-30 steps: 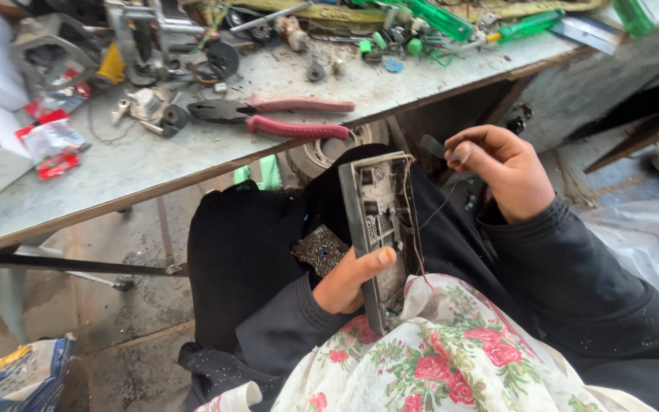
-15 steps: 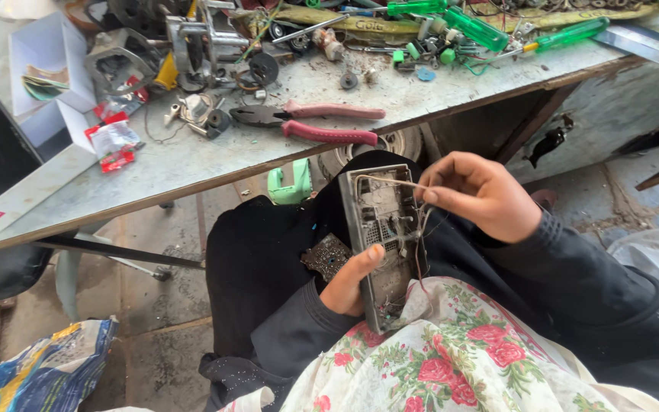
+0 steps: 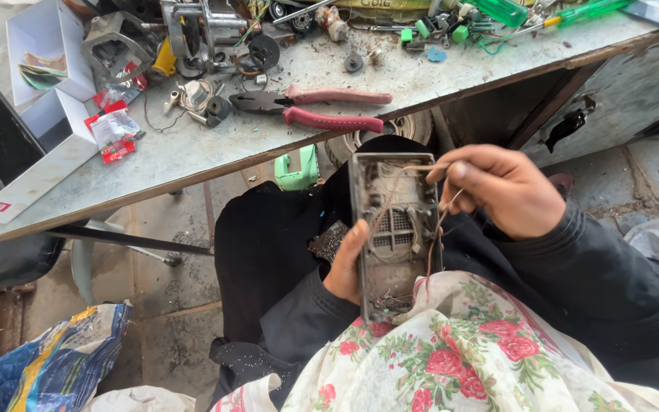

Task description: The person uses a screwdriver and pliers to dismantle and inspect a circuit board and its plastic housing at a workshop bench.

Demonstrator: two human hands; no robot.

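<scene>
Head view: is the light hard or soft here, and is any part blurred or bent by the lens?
Head view: soft daylight, weak shadows, no glare. The grey casing, the left hand and the right hand look sharp. The table edge runs tilted; I cannot tell lens bending. The floral cloth at the bottom is slightly soft.

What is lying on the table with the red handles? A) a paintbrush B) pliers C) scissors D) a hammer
B, the pliers lie on the grey table with two red handles and dark metal jaws, apart from both hands, which are busy lower down with the open grey casing.
</scene>
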